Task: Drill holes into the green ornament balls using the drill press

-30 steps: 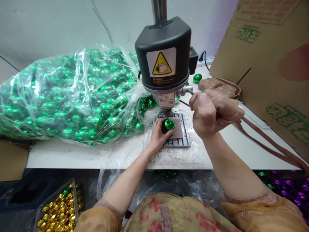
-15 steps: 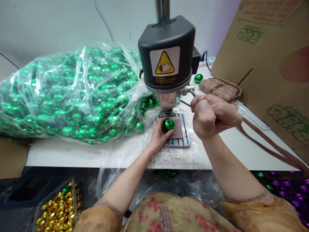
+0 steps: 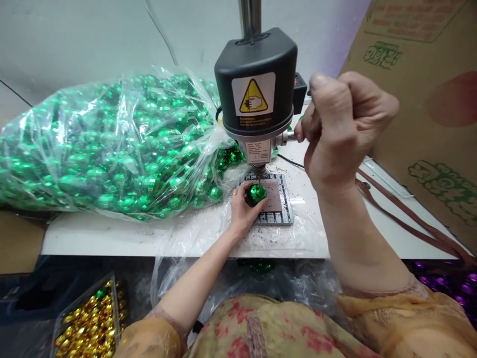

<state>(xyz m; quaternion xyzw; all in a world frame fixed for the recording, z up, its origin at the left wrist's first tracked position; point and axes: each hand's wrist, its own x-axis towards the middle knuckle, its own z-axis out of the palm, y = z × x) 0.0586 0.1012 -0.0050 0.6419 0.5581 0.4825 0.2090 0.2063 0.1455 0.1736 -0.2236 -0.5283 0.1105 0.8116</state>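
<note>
Green ball [image 3: 258, 192], rounded, shiny and faceted with dark reflections, is held on the left part of a flat, brownish pad [image 3: 275, 195], directly below the chuck of a drill press [image 3: 257, 79]; whether it is touched by the thin bit cannot be told. The pad is laid on a grooved metal base plate [image 3: 286, 219] speckled with dark crumbs. The press head is cased in smooth black, marked with a yellow warning triangle, and the wall behind is partly blocked by it. To the left, a crinkled clear plastic bag [image 3: 122, 149] is packed with similar green balls; below, gold balls [image 3: 87, 323] are gathered in a clear tray. At right, a brown strap [image 3: 413, 221] is draped before a cardboard box [image 3: 425, 64]. The ball is pinched between thumb and fingers of the left hand [image 3: 246, 205]. The right hand [image 3: 341, 122] is curled tightly at the press's metal lever [image 3: 287, 137], whose handle is hidden by the fist.
</note>
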